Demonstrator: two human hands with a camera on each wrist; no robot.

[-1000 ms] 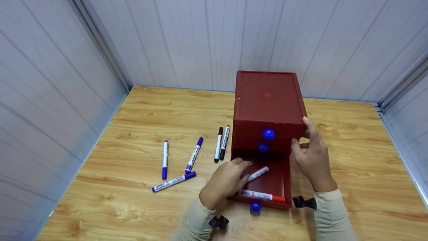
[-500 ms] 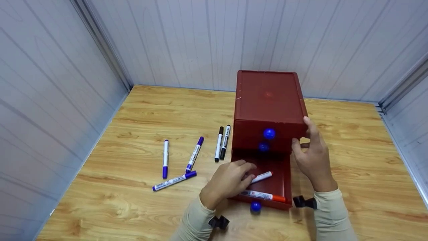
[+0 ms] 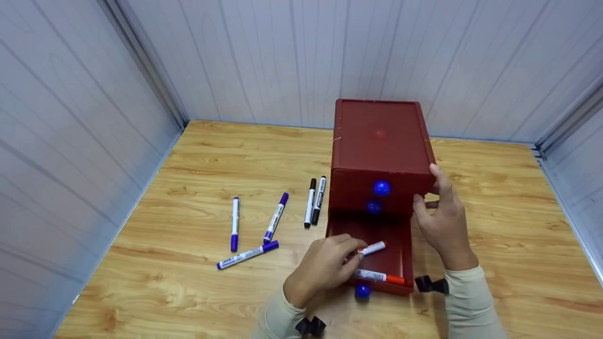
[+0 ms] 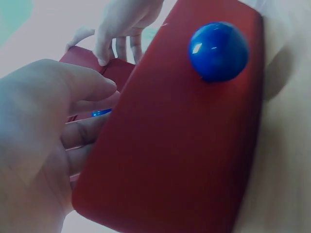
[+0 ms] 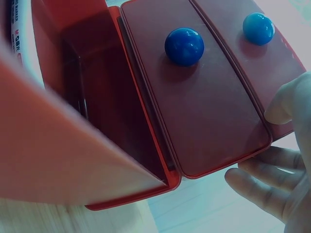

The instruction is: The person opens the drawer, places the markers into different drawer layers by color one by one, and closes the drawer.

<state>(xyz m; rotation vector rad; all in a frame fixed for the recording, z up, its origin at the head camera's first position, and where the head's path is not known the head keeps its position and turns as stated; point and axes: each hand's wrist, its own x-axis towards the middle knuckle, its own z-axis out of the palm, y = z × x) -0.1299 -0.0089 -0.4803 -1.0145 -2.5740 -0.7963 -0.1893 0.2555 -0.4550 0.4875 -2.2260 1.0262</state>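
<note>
In the head view, my left hand (image 3: 327, 261) reaches into the pulled-out bottom drawer (image 3: 395, 235) of a dark red drawer cabinet (image 3: 380, 141). Its thumb and forefinger pinch a white marker (image 3: 373, 248) with red ends, partly hidden by the hand. A second marker (image 3: 395, 279), white with an orange-red cap, lies along the drawer's front. In the left wrist view the drawer front (image 4: 165, 145) hides some of the fingertips. My right hand (image 3: 444, 226) rests against the cabinet's front right corner. Its thumb (image 5: 279, 109) touches a drawer front, with relaxed fingers beside the edge.
Left of the cabinet, two black-capped markers (image 3: 309, 202) lie side by side. Farther left are three markers with blue-purple caps (image 3: 247, 254). Round blue knobs (image 3: 381, 188) stick out from the drawer fronts. Pale panelled walls (image 3: 264, 61) enclose the wooden table (image 3: 188, 202).
My left hand has shifted slightly right inside the drawer, and the white marker at its fingers has moved right and turned a little. The right hand stays at the cabinet corner.
</note>
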